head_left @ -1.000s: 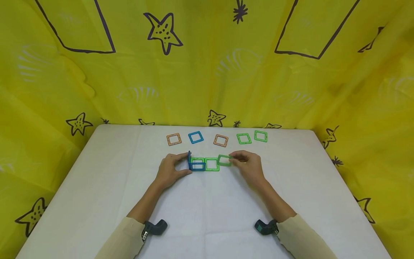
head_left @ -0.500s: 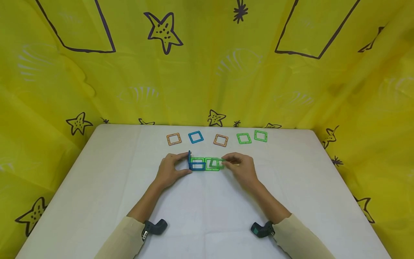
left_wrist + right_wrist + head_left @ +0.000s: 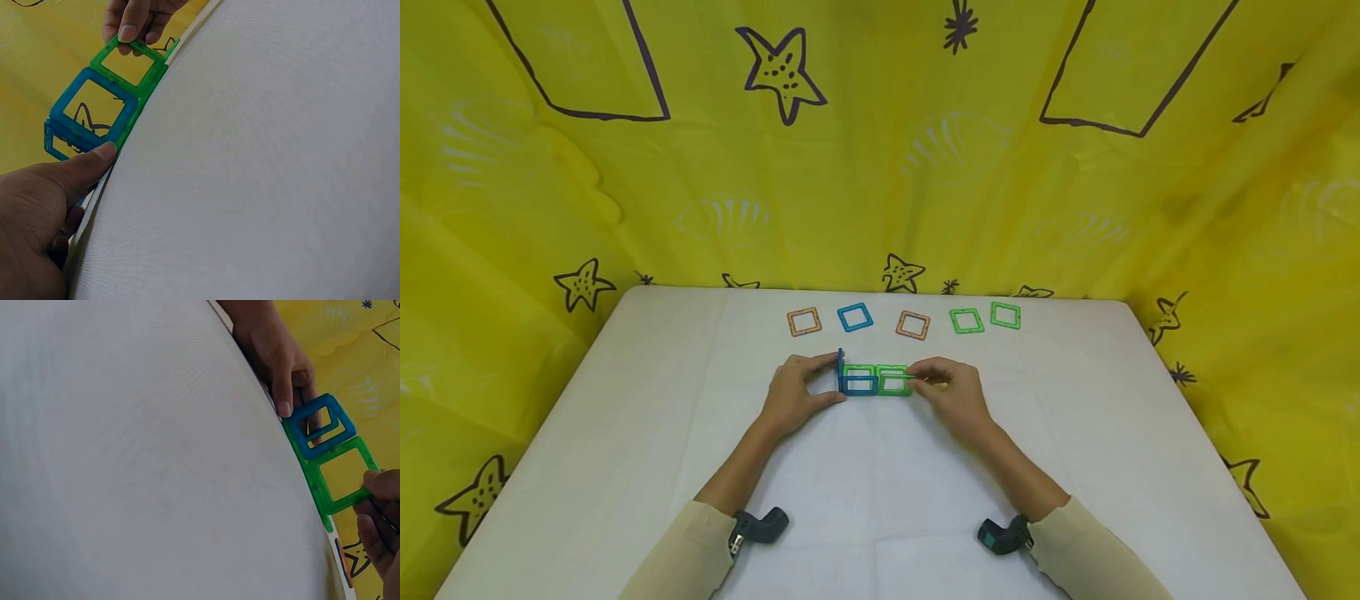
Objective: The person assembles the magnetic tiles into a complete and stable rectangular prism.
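Two green square magnetic tiles lie flat side by side, the left one (image 3: 859, 367) and the right one (image 3: 891, 367). Along the left tile's near edge stands a blue magnetic tile (image 3: 70, 103); a second blue tile (image 3: 840, 367) stands at its left edge. My left hand (image 3: 793, 393) holds that left blue tile between thumb and fingers. My right hand (image 3: 957, 396) pinches another green magnetic tile (image 3: 320, 487) by its upper corner. This tile is upright beside the front blue one, over the right flat tile; whether their edges touch I cannot tell.
Across the back of the white table (image 3: 880, 500) lie loose tiles: an orange one (image 3: 792, 325), a blue one (image 3: 844, 321), another orange one (image 3: 900, 325) and two green ones, one (image 3: 955, 322) nearer the middle, one (image 3: 995, 314) further right. A yellow patterned curtain (image 3: 850, 167) surrounds the table.
My right hand has moved left and slightly down, bringing the green tile from beside the flat pair to upright over the right one. My left hand has stayed in place.
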Motion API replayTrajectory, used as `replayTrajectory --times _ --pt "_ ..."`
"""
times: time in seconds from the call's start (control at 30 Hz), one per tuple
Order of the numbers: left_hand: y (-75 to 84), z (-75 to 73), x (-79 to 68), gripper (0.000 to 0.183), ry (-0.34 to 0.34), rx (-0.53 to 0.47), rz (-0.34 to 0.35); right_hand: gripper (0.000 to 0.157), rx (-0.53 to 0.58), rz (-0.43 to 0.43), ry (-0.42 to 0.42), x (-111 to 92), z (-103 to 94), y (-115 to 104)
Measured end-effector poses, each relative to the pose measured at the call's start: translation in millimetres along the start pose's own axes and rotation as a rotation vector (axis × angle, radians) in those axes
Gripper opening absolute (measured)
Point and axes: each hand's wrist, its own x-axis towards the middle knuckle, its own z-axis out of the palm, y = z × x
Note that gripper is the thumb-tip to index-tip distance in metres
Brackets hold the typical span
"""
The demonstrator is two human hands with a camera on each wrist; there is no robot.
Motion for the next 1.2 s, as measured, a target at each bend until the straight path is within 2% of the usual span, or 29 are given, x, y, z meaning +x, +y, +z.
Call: replayTrajectory --times 0.3,0.63,0.9,1.2 --pt "0.0 0.5 0.7 0.068 -0.001 0.011 -0.002 0.014 0.004 0.025 -0.021 0 1.3 1" --pt "-0.1 0.6 0.0 0.068 -0.006 0.009 -0.003 0.026 -0.085 0.08 -0.092 -1 7.0 9" --pt "1.1 -0.2 0.3 0.068 -0.005 0.02 -0.014 0.016 -0.13 0.077 -0.141 0 9.0 9" --pt "1.7 -0.3 -0.1 0.068 -0.01 0.02 -0.009 0.01 -0.174 0.117 -0.144 -1 10.4 7"
